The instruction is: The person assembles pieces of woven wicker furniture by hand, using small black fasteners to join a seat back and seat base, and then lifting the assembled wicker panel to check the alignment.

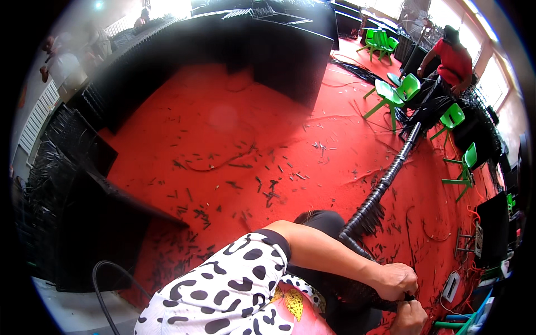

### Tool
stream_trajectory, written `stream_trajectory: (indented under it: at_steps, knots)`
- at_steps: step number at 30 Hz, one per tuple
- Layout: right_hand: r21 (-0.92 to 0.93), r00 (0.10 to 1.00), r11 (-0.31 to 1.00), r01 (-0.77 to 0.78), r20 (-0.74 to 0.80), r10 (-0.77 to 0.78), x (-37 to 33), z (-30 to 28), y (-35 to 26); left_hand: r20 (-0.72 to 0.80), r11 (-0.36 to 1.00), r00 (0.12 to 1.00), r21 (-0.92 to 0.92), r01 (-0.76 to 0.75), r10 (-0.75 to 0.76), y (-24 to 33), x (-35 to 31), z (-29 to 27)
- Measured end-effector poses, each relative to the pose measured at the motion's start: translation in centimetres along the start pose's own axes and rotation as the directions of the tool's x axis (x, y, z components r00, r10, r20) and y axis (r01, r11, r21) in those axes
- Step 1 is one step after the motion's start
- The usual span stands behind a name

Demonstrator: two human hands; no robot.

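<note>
At the lower right my left hand (395, 281) reaches across from a white sleeve with black spots, its fingers closed on a black strip. Just below it, my right hand (409, 318) is also closed around the dark strip, the two hands almost touching. The strip's exact shape between the fingers is mostly hidden. Beside my hands, a long black frame (379, 190) wrapped in bands bends near my knee and runs away to the far right. Loose black ends hang from its near bend.
Short black offcuts (271, 192) litter the red floor (223, 134). Green chairs (393, 95) stand at the right, near a person in red (451, 58). Large black panels (285, 50) line the far side and left. A white power strip (451, 287) lies near my right hand.
</note>
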State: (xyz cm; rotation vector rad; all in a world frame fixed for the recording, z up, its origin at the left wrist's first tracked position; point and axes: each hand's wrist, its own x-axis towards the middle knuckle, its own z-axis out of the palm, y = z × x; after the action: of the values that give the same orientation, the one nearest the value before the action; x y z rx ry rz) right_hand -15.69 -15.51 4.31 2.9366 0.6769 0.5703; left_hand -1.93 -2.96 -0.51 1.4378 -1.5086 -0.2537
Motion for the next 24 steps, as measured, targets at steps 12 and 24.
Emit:
stream_trajectory:
  at_steps: [12, 24]
  knots:
    - [0.030, 0.976, 0.983, 0.181, -0.130, -0.176, 0.9, 0.0, 2.4, 0.007, 0.998, 0.999, -0.047, 0.031, -0.031, 0.2, -0.1, -0.4]
    - [0.142, 0.995, 0.985, -0.095, 0.035, 0.091, 1.1, -3.3, 0.6, -0.006, 0.995, 1.000, -0.096, 0.002, -0.003, 0.3, 0.1, 0.7]
